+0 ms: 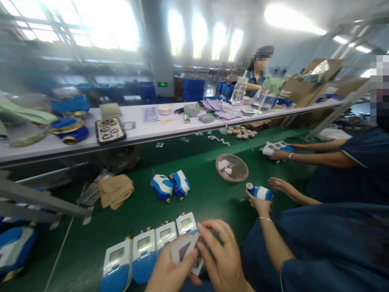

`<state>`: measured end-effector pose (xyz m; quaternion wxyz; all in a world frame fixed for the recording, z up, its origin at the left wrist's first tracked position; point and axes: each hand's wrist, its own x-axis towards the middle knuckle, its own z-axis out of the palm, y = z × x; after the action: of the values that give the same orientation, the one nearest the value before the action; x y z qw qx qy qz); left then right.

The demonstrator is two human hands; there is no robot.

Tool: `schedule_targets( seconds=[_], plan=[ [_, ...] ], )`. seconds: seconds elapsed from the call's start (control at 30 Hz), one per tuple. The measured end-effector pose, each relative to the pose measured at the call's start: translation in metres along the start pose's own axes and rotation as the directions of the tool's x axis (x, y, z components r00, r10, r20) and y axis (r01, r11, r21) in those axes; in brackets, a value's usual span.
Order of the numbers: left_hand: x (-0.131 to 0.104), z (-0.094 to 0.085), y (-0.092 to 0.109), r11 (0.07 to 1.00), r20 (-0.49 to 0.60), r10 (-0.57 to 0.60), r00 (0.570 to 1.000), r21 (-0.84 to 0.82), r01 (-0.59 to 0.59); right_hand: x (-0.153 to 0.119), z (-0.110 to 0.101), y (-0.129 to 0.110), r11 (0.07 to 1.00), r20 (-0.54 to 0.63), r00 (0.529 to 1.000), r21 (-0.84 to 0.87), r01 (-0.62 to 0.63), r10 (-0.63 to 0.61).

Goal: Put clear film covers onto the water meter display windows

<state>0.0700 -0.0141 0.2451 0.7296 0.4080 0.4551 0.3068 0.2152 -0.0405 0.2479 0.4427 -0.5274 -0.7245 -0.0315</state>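
Left hand (170,265) and right hand (223,251) grip a white part (192,245) in front of a bowl (240,170) of white pieces (224,164), green bench (206,202) beneath it, bright windows (219,38) beyond.

Four screened meters (144,263) lined up at 7 o'clock, two other meters (163,185) closer in, 7 again, one see-through basin (238,172) at 4, just one brown cloth (116,189) at 8, two clear jugs (239,91) around 2.
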Motion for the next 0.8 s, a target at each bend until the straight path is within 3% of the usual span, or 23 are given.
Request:
schedule_targets(
  seconds=[0.17, 0.27, 0.57, 0.8],
  plan=[
    [-0.008, -0.002, 0.009, 0.996, -0.056, 0.012, 0.998, -0.084, -0.016, 0.018, -0.002, -0.005, 0.986, -0.047, 0.988, -0.076, 0.146, -0.15],
    [-0.017, -0.008, 0.012, 0.996, -0.032, 0.052, 0.998, -0.066, -0.054, 0.016, 0.002, -0.011, 0.972, -0.056, 0.974, -0.103, 0.212, -0.219],
    [-0.028, -0.037, 0.005, 0.992, 0.053, 0.111, 0.992, 0.055, -0.114, 0.008, 0.018, -0.017, 0.952, -0.037, 0.959, -0.14, 0.273, -0.281],
    [-0.032, -0.042, 0.013, 0.995, -0.028, 0.081, 0.996, 0.053, -0.079, 0.007, 0.031, -0.027, 0.961, -0.017, 0.961, -0.034, 0.276, -0.277]
  ],
)
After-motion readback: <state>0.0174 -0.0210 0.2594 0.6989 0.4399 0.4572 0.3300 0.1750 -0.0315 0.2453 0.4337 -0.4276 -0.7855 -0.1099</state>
